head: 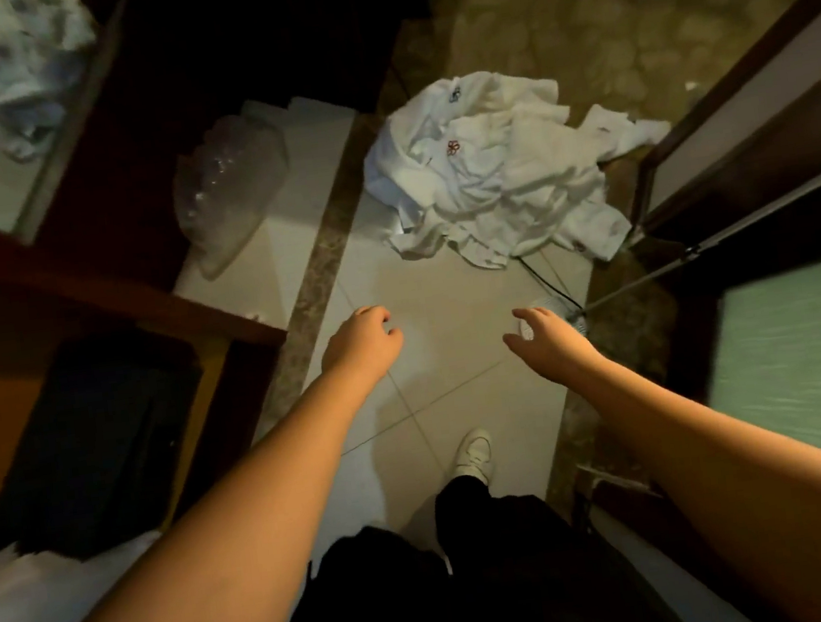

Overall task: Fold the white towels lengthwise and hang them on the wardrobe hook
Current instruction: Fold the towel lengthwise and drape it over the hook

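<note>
A crumpled heap of white towels (494,171) with small embroidered marks lies on the tiled floor ahead of me. Both my arms reach forward and down toward it. My left hand (363,340) hangs short of the heap with loosely curled fingers and holds nothing. My right hand (543,336) is also short of the heap, fingers relaxed and spread, empty. The dark wooden wardrobe (99,276) stands open on my left. I see no hook in this view.
A clear plastic bag (227,183) lies on the wardrobe's floor. A black box (89,448) sits on a lower shelf. A thin metal rod (652,276) and a dark door frame (736,115) bound the right. A black cable (546,278) runs from under the towels. My white shoe (473,455) is below.
</note>
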